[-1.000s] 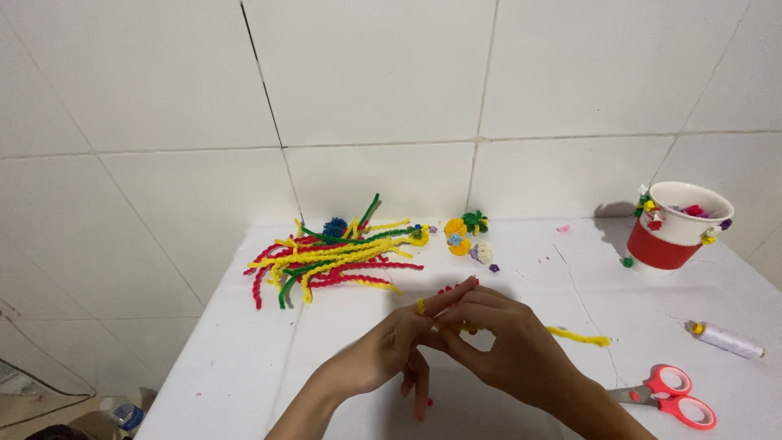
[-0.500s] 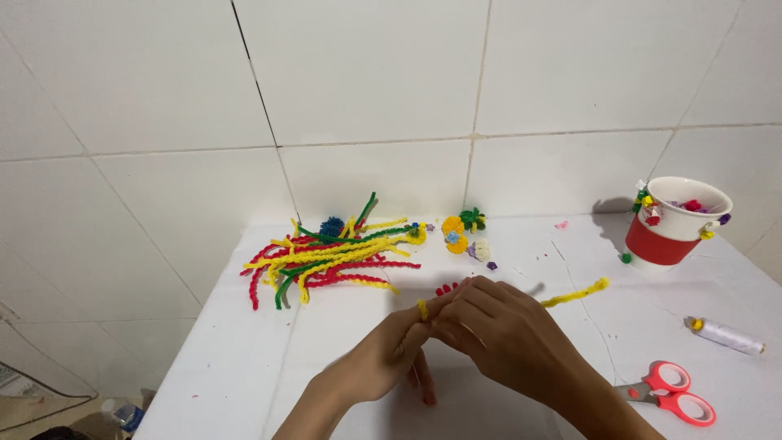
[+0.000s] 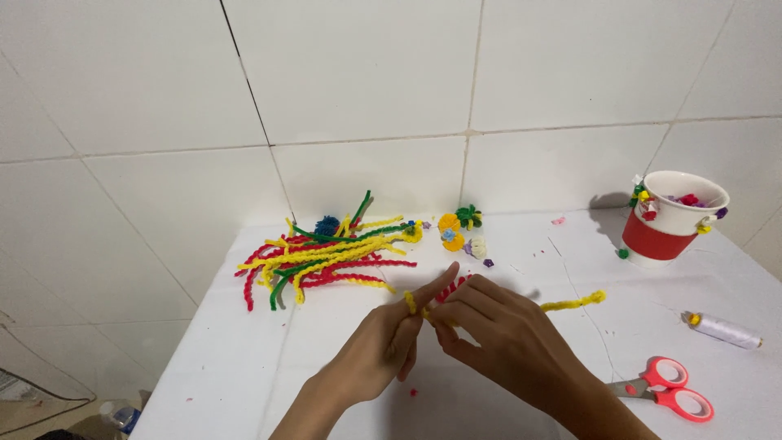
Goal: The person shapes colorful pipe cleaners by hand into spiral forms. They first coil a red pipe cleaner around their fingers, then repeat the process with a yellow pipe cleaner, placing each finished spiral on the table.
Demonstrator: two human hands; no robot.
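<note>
White wall tiles with thin grout lines rise behind a white table pushed into the corner. Near the front, the left hand and right hand meet over the tabletop, fingers pinched shut on a yellow pipe cleaner; its free end trails right across the table, and part wraps around the left forefinger. At the far left lies a pile of red, yellow and green pipe cleaners. A red-and-white cup stands far right, a white thread spool nearer, and red-handled scissors nearest.
</note>
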